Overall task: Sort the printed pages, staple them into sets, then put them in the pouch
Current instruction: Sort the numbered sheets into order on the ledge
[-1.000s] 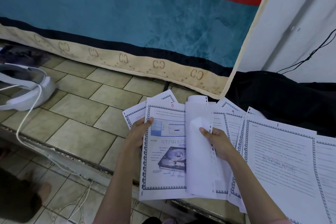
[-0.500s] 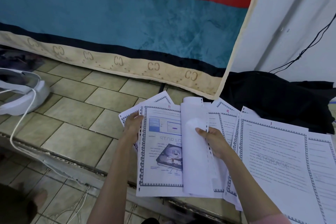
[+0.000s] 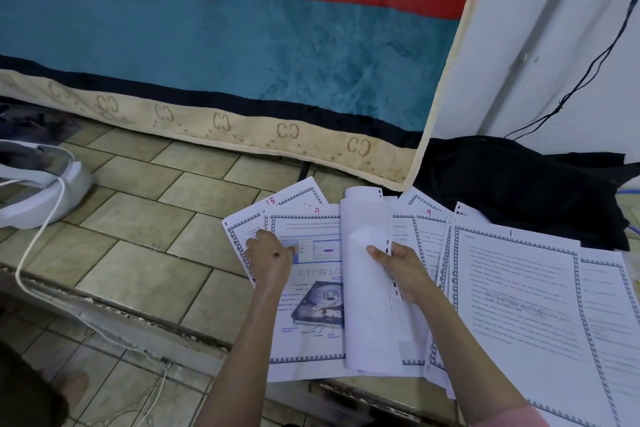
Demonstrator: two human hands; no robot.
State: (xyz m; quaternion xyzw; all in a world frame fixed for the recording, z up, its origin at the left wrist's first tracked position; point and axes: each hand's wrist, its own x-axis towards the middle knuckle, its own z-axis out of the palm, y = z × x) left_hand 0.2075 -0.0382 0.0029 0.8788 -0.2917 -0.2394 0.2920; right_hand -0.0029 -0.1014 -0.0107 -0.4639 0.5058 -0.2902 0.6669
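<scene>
On the tiled floor, left hand (image 3: 268, 253) presses page 4 (image 3: 311, 288), lengthwise away; right hand (image 3: 403, 270) pinches a curled sheet (image 3: 367, 288).

Both forearms were bare from wrist to elbow. The left hand (image 3: 268, 253) carried a small dark spot on its back, with no ring or watch showing. The right hand (image 3: 403, 269) was likewise unadorned. A pink sleeve (image 3: 519, 418) edge showed at the right upper arm, at the bottom of the view
</scene>
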